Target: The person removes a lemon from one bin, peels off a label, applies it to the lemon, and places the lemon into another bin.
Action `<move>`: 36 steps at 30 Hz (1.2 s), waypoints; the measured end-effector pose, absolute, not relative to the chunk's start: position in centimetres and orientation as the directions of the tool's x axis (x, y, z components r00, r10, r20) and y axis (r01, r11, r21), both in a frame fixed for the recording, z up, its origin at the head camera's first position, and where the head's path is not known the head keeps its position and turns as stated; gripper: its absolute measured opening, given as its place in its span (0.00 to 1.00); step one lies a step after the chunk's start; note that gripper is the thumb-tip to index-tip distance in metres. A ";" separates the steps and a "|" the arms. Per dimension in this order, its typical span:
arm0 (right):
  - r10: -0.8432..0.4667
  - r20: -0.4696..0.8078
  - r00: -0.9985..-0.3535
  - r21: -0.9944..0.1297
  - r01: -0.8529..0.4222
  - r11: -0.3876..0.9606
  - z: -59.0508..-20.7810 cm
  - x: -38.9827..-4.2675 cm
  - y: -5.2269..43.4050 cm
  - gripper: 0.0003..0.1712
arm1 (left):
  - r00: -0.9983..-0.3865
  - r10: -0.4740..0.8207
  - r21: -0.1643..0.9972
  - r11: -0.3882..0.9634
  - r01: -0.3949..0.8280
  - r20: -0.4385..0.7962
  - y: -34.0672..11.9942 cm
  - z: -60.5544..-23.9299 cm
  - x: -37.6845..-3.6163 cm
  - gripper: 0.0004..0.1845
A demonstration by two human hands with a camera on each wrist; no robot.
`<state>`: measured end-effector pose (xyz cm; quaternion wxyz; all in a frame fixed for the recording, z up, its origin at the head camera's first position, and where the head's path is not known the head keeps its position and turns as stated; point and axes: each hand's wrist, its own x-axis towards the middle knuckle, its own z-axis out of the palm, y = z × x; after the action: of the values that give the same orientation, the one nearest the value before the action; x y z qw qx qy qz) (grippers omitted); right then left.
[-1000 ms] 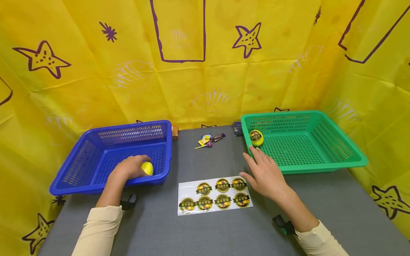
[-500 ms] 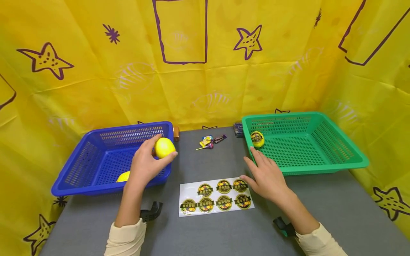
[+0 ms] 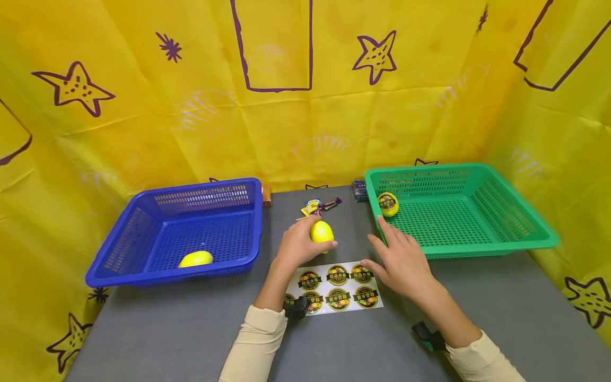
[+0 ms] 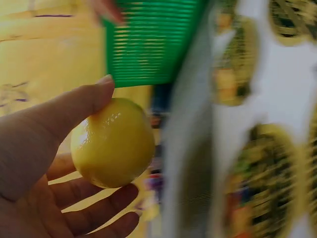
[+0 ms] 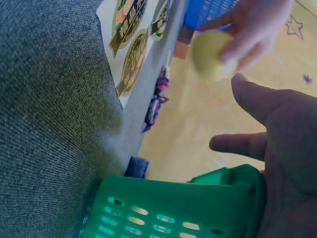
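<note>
My left hand pinches a yellow lemon between thumb and fingers, above the table and just beyond the sticker sheet. In the left wrist view the lemon shows a glossy, plain side. My right hand, its fingers extended and holding nothing, lies at the near left corner of the green basket; whether it touches the rim is unclear. Inside that basket, at the left wall, sits a lemon with a round label. Another plain lemon lies in the blue basket.
Wrapped candies and a lollipop lie at the back middle of the grey table. A small orange-brown box stands beside the blue basket, a dark box beside the green one. Yellow cloth hangs behind.
My left hand has lifted a lemon out of the blue basket and carried it right, to the table's middle. The right hand has stayed nearly still.
</note>
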<state>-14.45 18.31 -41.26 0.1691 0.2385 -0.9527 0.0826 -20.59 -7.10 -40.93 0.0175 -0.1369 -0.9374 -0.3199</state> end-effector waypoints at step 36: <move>-0.674 -0.027 -0.739 -0.305 -0.636 0.709 -43.4 -12.3 15.3 0.35 | -0.930 0.334 0.440 0.866 0.238 -0.155 -9.4 -41.8 -16.7 0.28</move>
<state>-12.31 15.28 -43.43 -0.0679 0.3550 -0.9219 0.1391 -16.69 -9.45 -41.76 -0.1139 -0.1490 -0.9592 -0.2116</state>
